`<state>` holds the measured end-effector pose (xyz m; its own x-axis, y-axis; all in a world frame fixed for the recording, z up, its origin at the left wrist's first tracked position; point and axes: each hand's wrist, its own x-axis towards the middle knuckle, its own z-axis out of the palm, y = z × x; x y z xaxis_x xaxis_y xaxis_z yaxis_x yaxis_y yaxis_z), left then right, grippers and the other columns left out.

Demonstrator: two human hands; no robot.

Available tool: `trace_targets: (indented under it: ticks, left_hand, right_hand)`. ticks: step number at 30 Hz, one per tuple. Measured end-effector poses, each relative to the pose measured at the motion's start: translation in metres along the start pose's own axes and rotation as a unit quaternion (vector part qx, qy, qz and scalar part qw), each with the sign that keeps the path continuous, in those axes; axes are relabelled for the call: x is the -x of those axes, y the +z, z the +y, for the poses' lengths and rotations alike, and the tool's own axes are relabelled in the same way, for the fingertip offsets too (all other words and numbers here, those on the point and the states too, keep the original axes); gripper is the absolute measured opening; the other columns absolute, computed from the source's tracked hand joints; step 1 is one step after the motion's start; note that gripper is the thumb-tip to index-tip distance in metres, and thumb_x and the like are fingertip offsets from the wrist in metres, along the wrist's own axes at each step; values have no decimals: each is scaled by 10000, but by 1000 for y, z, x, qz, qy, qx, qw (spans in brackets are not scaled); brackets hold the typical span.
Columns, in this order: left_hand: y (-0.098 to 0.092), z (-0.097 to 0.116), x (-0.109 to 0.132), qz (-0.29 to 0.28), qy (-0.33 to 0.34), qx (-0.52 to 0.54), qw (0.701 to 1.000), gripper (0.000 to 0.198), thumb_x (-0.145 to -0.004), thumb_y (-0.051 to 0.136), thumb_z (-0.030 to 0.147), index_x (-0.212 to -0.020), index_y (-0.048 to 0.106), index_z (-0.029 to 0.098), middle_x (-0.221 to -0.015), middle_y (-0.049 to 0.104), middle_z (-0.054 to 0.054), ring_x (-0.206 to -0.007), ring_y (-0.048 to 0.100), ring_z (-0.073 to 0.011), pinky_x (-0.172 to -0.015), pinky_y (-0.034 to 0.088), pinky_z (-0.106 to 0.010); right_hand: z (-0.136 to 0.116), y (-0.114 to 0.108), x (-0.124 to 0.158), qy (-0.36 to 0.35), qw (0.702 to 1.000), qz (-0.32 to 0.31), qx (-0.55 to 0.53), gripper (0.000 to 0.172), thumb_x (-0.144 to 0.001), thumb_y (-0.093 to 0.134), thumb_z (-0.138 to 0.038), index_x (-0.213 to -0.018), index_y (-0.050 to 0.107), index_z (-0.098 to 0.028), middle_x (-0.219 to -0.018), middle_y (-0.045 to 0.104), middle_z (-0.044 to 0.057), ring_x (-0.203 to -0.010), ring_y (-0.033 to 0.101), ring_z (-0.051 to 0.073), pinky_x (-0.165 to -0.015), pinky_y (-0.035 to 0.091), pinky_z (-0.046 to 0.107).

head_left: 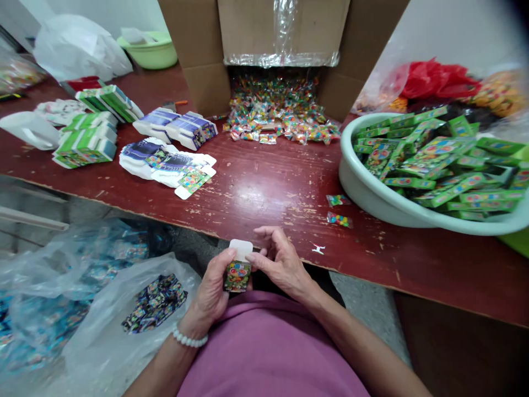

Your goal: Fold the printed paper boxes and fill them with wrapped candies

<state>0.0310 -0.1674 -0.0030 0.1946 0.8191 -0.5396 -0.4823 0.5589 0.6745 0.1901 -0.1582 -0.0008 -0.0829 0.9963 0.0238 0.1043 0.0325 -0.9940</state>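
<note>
My left hand [212, 281] is closed around a small printed cardboard candy box [238, 275], held upright at the table's front edge. The box's white top flap stands raised. Close on its right is my right hand [283, 264], its thumb tip at the box's upper edge and its other fingers loosely curled and apart. I see nothing gripped in that hand. Ahead on the left lie flattened, unfolded boxes [165, 162], some with green print and some with purple. To the right are two small wrapped candy packets [339, 219] and a white scrap [318, 249].
A large carton [202, 82] spills many wrapped candies [285, 118] onto the red table [256, 182]. At right, a pale basin [372, 201] is heaped with green boxes. Stacked cartons [88, 140] and a white scoop [28, 130] stand left. Plastic bags [103, 342] with packets lie below.
</note>
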Motion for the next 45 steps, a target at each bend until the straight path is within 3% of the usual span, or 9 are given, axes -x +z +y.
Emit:
trace_targets:
  ticks: [5,8,12,17,20,23,27,37,45]
  left_hand:
    - [8,1,-2,12,-13,23,1000,294,-740,765,365,-877,687,118,-676,721,-32,-505,652,-170,-451,564,-269]
    - [11,6,-4,10,-36,53,998,261,-774,725,345,-900,672,123,-656,710,-27,-469,641,-186,-402,556,-298]
    - [12,7,-4,38,-55,98,993,193,-838,686,308,-935,654,143,-678,704,-6,-475,639,-149,-416,557,-257]
    - [16,4,0,13,-34,43,998,315,-912,619,397,-1055,682,123,-722,721,-42,-474,636,-155,-413,559,-268]
    - [20,10,1,-40,-35,47,997,439,-972,489,463,-1142,680,105,-807,748,-89,-468,632,-154,-417,553,-272]
    - [21,15,0,-61,-38,46,996,459,-986,452,462,-1235,657,135,-907,761,-98,-462,628,-144,-406,544,-270]
    - [20,11,-3,-33,-42,58,997,335,-945,568,367,-1165,699,151,-1001,759,-78,-593,679,-137,-484,564,-230]
    - [24,4,-2,-12,-64,-18,998,554,-892,554,606,-1043,725,101,-746,739,-94,-470,630,-155,-401,519,-244]
    - [27,11,0,49,-91,86,991,157,-838,638,219,-904,752,135,-793,760,-42,-630,701,-161,-579,593,-243]
  right_hand:
    - [6,7,-2,14,999,36,-36,353,-779,754,-274,-1080,575,-228,-921,618,-5,-664,550,109,-612,498,248]
    - [5,10,0,-73,996,55,7,89,-860,697,-284,-894,654,-214,-858,644,13,-708,598,133,-669,507,275]
    - [5,5,2,-177,983,38,43,68,-890,672,-232,-906,737,-224,-910,690,47,-890,647,180,-839,507,333]
    - [5,0,-3,-44,998,-12,-47,128,-838,732,-310,-768,718,-204,-989,700,59,-853,672,179,-709,537,290]
    - [3,1,-6,4,992,-1,-125,150,-824,752,-335,-903,690,-224,-877,721,19,-702,670,153,-618,545,268]
    - [-2,-2,-7,-90,995,-8,-46,162,-858,716,-259,-1018,695,-249,-919,743,22,-802,692,167,-745,559,303]
    - [-10,-10,-7,-185,978,-58,69,74,-889,688,-248,-843,742,-228,-909,753,48,-897,685,184,-868,526,330]
    - [-9,-12,-16,102,988,-101,-57,205,-839,697,-350,-852,724,-147,-753,722,29,-548,585,109,-520,471,236]
    - [-12,-13,-1,-154,975,-103,121,199,-859,728,-387,-966,694,-223,-1057,719,68,-1003,637,214,-930,470,391]
